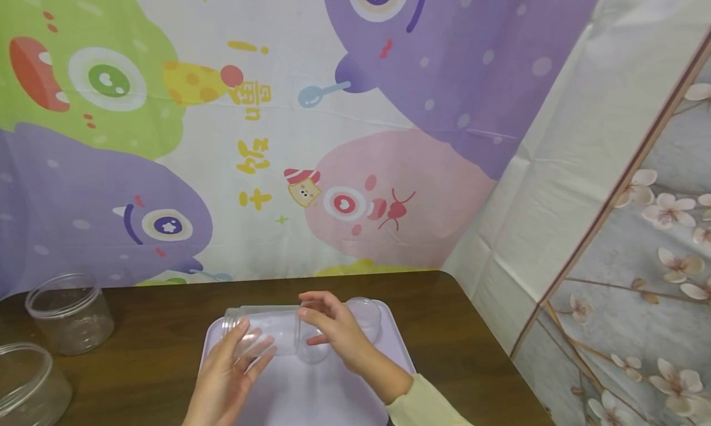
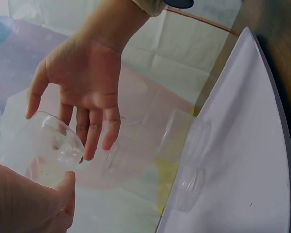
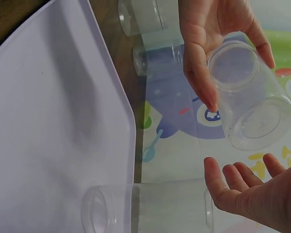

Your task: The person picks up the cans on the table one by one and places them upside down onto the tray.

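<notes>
A clear plastic jar (image 1: pixel 280 336) lies sideways in the air over a lavender tray (image 1: pixel 311 398). My left hand (image 1: pixel 224 367) holds it round its mouth end, thumb on one side and fingers on the other. At the base end hovers my right hand (image 1: pixel 339 336), its fingers spread and loosely bent. In the right wrist view a small gap parts the right fingertips from the jar (image 3: pixel 252 99). Two more clear jars, one (image 2: pixel 179 136) beside the other (image 2: pixel 184 187), stand on the tray near its far edge; the right hand partly hides them in the head view.
At the left of the dark brown table (image 1: pixel 455 358) stand two wide, lidless clear jars, one (image 1: pixel 72 318) behind the other (image 1: pixel 33 383). A cartoon-printed cloth (image 1: pixel 266 123) hangs behind the table. To the right is a flower-patterned panel (image 1: pixel 644 271).
</notes>
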Demonstrator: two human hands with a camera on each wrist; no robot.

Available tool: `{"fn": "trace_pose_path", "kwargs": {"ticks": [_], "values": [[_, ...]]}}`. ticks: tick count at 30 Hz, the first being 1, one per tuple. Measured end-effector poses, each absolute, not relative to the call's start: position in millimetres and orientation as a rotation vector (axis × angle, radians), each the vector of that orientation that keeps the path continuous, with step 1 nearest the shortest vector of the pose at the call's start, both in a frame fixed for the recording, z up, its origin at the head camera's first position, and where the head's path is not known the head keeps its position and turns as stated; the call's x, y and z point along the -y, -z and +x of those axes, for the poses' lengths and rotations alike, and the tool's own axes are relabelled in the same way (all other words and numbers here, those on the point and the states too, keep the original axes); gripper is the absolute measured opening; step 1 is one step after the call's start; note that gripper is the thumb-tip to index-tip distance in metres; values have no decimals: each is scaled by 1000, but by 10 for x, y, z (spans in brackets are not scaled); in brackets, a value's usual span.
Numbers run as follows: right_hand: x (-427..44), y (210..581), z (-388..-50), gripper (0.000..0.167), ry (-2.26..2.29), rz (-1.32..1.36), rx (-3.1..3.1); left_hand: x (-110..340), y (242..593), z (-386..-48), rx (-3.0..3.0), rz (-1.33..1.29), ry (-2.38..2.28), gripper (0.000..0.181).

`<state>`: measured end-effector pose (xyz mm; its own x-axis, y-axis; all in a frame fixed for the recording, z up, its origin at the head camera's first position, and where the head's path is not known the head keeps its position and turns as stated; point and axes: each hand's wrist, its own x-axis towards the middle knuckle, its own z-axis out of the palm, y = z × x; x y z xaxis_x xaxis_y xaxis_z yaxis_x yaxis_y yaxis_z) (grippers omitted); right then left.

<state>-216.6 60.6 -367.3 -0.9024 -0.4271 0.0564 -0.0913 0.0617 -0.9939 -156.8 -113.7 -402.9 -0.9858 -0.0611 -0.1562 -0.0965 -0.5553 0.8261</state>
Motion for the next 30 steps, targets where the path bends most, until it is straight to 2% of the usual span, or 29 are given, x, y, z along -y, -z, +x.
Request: {"fn": "trace_pose_path", "kwargs": {"ticks": [10, 30], "values": [[-562, 3677, -2161, 43, 1936, -530, -2067, 1101, 3988, -1543, -1494, -225, -2725, 76], [-452, 3734, -2145, 41, 1924, -506, -2090, 1031, 4036, -1550, -1479, -269, -2744, 66]]}}
